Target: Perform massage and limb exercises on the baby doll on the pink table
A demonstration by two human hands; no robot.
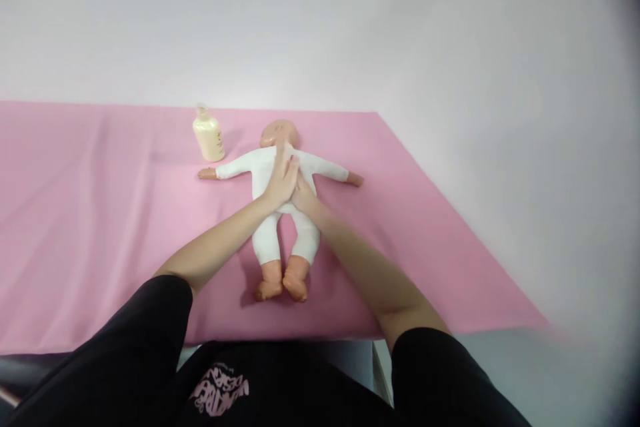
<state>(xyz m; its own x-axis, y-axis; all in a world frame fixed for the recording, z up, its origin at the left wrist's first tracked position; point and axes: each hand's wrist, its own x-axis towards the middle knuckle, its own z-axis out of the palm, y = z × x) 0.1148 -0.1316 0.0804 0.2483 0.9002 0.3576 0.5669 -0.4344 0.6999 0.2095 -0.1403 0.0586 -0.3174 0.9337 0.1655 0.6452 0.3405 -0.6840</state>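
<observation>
A baby doll [265,240] in a white bodysuit lies on its back on a pink sheet [90,227], arms spread, feet toward me. My left hand [283,177] lies flat on the doll's chest, fingers together and pointing toward its head. My right hand [303,193] rests on the doll's belly, partly under the left hand, its fingers mostly hidden. Neither hand grips anything.
A cream lotion bottle [209,135] with a pump top stands on the sheet just left of the doll's head. The sheet's right edge [450,213] runs diagonally, with pale floor beyond. A plain white wall stands behind.
</observation>
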